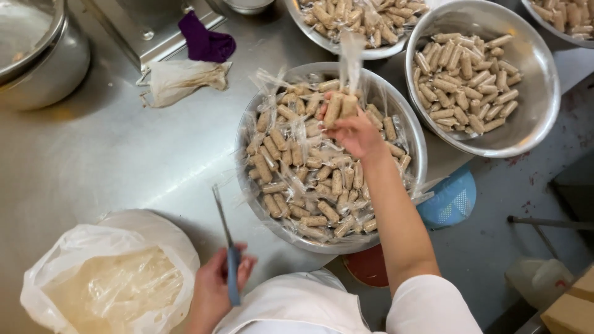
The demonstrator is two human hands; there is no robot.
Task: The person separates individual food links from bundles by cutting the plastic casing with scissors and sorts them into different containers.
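Picking a wrapped pair of rolls from the bowl, blade ready in the other hand

The right hand (356,133) grasps two plastic-wrapped rolls (340,108), lifted just above the steel bowl (408,117) of wrapped rolls beneath it, loose wrapper tail pointing up. The left hand (216,284), near the body, is clenched on a blue-handled blade (226,247), tip away, beside the bag of plastic scraps (111,278). Best to pinch below the tail, keeping fingers clear of the edge.

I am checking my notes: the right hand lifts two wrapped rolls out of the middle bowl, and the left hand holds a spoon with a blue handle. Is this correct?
Not quite. The left hand holds scissors with a blue handle, not a spoon; the head view shows the thin blades. The rest stands: the right hand lifts two wrapped rolls out of the middle bowl.
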